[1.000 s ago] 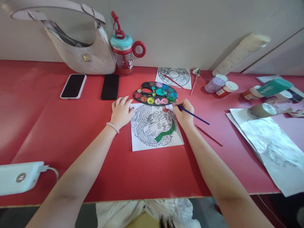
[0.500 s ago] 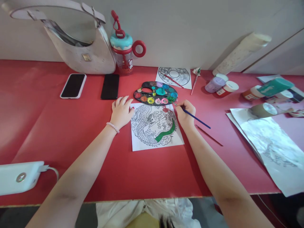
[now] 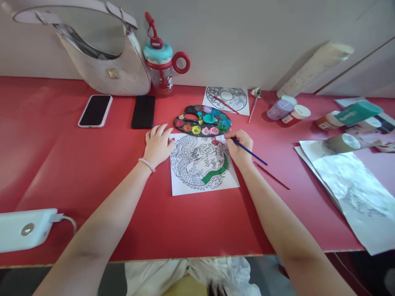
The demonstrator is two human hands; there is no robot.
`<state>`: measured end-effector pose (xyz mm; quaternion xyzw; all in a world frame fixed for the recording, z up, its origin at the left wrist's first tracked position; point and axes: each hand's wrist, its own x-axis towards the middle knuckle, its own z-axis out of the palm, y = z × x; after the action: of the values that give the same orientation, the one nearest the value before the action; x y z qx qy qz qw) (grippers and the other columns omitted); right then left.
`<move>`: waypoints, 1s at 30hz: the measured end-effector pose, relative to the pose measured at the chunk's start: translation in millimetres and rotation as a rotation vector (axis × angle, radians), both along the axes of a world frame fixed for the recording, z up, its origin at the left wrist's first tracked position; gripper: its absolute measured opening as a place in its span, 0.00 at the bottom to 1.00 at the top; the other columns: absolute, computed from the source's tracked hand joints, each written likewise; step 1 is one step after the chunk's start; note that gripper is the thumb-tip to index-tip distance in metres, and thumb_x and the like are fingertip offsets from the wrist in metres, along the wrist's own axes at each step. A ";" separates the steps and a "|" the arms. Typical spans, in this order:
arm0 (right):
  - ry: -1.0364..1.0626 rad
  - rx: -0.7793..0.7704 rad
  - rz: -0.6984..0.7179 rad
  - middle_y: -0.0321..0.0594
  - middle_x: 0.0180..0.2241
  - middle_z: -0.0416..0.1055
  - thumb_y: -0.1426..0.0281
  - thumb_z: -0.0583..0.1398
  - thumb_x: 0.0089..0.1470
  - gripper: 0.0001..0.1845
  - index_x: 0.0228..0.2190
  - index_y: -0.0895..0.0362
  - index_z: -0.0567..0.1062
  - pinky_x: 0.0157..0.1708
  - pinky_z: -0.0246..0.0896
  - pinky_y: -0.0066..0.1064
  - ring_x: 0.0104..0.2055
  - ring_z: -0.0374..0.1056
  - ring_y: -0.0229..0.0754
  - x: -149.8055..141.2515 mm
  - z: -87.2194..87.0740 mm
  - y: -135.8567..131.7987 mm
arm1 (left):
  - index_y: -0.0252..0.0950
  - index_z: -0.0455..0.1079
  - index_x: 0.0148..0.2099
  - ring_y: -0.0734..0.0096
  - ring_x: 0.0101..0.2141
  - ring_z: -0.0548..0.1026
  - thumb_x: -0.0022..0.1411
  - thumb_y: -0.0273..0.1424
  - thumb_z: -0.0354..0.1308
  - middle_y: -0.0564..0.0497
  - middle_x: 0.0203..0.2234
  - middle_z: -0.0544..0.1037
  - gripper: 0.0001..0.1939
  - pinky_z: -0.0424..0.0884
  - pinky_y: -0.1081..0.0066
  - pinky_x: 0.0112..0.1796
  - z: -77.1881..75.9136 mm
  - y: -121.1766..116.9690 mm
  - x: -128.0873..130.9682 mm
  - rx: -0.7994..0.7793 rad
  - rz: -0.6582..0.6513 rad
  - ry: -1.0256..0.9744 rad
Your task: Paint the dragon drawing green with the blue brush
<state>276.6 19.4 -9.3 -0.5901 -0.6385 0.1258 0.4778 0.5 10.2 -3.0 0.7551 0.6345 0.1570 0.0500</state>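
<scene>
Right hand [image 3: 240,153] is gripping blue paintbrush [image 3: 253,154], fingers closed round it, at upper right corner of dragon sheet [image 3: 203,164]; bristle tip too small to make out; left hand [image 3: 158,147] is lying flat, fingers spread, thumb by sheet's upper left corner; sheet is lying on red table [image 3: 197,230], showing green band and small red patch; paint palette [image 3: 193,108] is sitting just beyond sheet's top edge; thin brush [image 3: 271,175] is lying beside right wrist.

Red tabletop [image 3: 77,168]; on it palette [image 3: 203,120], dragon drawing [image 3: 197,164], handbag [image 3: 128,76]
</scene>
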 end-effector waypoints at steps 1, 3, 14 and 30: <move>-0.001 0.008 0.006 0.36 0.23 0.69 0.77 0.56 0.40 0.08 0.18 0.54 0.72 0.33 0.62 0.35 0.29 0.66 0.40 0.2 0.6 -0.5 | 0.38 0.67 0.60 0.47 0.62 0.59 0.67 0.32 0.50 0.41 0.63 0.65 0.21 0.56 0.45 0.60 0.4 -0.1 0.1 -0.004 0.001 -0.002; 0.004 0.028 0.018 0.36 0.23 0.69 0.77 0.56 0.41 0.09 0.17 0.54 0.73 0.33 0.62 0.35 0.28 0.66 0.40 0.5 1.9 -1.7 | 0.38 0.67 0.60 0.48 0.62 0.59 0.68 0.32 0.50 0.41 0.63 0.65 0.21 0.55 0.46 0.60 1.1 -0.3 0.4 -0.009 0.002 -0.001; 0.007 0.018 0.021 0.37 0.26 0.69 0.78 0.56 0.43 0.13 0.20 0.52 0.78 0.37 0.65 0.38 0.31 0.68 0.41 2.2 1.6 -1.9 | 0.36 0.67 0.61 0.47 0.62 0.59 0.68 0.33 0.50 0.41 0.63 0.65 0.21 0.57 0.45 0.59 0.6 0.1 0.0 -0.004 -0.001 0.017; 0.039 0.044 0.099 0.36 0.24 0.68 0.79 0.56 0.43 0.13 0.18 0.53 0.78 0.34 0.64 0.36 0.29 0.67 0.40 4.9 -0.2 -4.6 | 0.38 0.67 0.60 0.48 0.62 0.59 0.67 0.32 0.50 0.42 0.63 0.65 0.21 0.56 0.46 0.60 -0.1 0.7 -0.3 0.001 -0.002 0.011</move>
<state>281.5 14.8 -9.5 -0.5448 -0.6599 0.1468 0.4961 0.3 10.9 -3.1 0.7565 0.6341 0.1531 0.0465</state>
